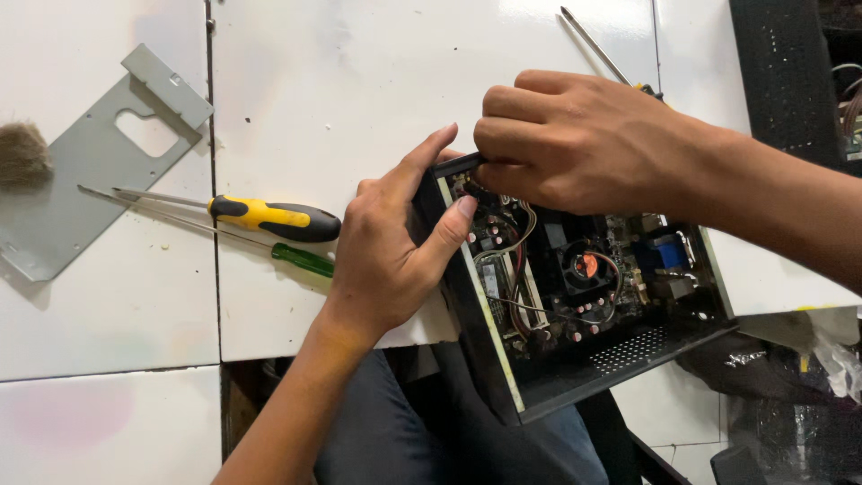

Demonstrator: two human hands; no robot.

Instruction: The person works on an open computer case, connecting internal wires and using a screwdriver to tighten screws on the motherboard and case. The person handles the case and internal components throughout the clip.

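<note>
Left hand (386,242) fingers grip the computer case (575,359) edge; right hand (575,144) fingers pinch inside.

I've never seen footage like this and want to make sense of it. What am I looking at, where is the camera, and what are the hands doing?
The single picture comes from a camera on a person's head, looking down at their own bare hands. They work on an open black computer case at the edge of a white table; inside are a circuit board with a small fan and wires. The left hand grips the case's near wall. The right hand reaches into the top corner, fingers pinched; what it pinches is hidden. On the table lie a yellow screwdriver, a green screwdriver, a grey metal plate, a brush and another screwdriver behind the right hand.
</note>
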